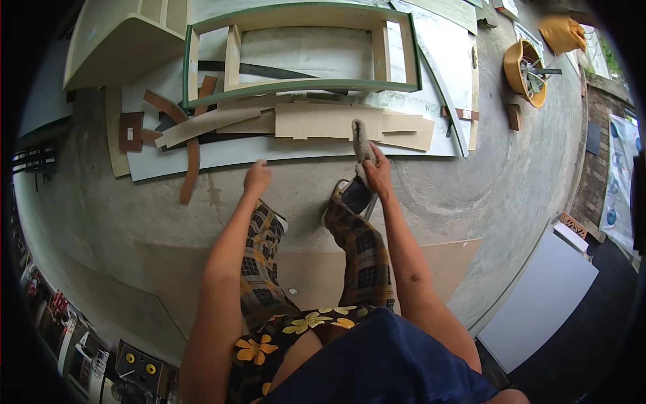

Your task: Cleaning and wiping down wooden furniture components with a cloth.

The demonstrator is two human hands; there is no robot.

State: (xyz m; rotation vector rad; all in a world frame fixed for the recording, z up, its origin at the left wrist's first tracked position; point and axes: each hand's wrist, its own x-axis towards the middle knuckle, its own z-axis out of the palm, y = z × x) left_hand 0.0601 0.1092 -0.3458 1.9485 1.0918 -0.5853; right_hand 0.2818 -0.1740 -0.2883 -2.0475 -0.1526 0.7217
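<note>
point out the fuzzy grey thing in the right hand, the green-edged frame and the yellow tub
fuzzy grey thing (pixel 361 143): head view, on its middle stretch
green-edged frame (pixel 306 85): head view, on its near long rail
yellow tub (pixel 513 65): head view, on its left wall

No text is readable; a small white label (pixel 130 135) on a brown board (pixel 137 121), upper left, is illegible.

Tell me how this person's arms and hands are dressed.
The left hand and right hand wear no gloves. The left arm and right arm show no sleeves, watch or bracelet. A black garment with yellow and orange flowers covers part of the body.
</note>
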